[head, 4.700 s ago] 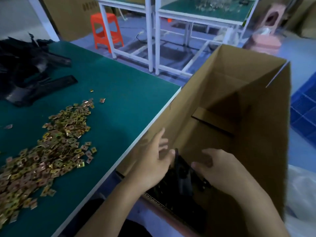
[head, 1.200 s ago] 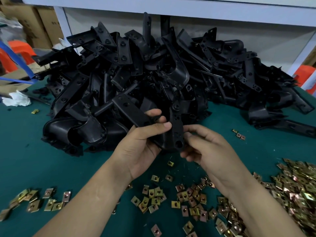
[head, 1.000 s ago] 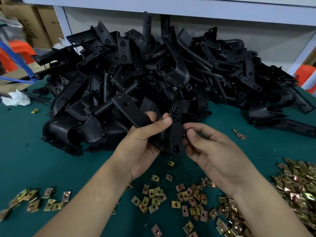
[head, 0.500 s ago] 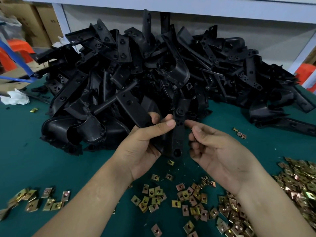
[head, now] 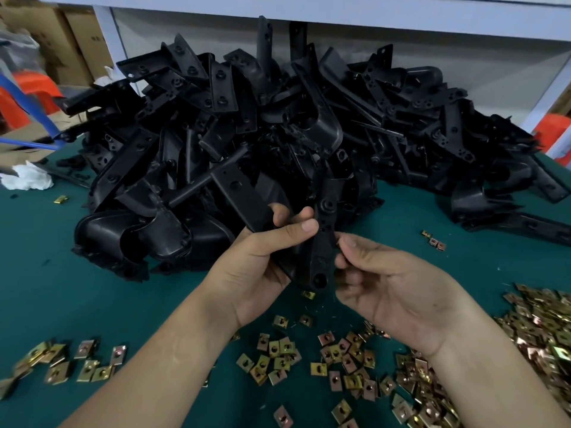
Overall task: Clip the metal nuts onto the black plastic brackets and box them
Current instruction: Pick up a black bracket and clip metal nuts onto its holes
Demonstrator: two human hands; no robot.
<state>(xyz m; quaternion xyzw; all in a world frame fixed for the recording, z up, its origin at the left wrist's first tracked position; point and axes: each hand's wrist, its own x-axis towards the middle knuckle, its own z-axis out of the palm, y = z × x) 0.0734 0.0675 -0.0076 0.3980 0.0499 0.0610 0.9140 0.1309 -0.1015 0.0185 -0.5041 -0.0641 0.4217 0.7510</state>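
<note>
Green-matted worktop, white shelf rail across the back, cardboard cartons in the far left corner, white rag well left of the grips. Left grip is clamped on one black bracket: thumb across the front face, fingers behind, hole end pointing down towards the person. Looks like it's held that way to leave the right-hand edge exposed for a clip to slide on. Right grip sits just beside that edge, palm up, fingers loosely curled and apart. No nut visible in them, and I can't tell if one is already seated on the bracket. Bracket pile is directly beyond both grips, so the next part is a short reach forward. Loose metal nuts are scattered under and nearer than the grips, with the bigger nut heap right of the right grip, so feed stock is on the picking side. Packing box isn't in view. My read: mid-clip on this piece, nothing ready to box yet.
</note>
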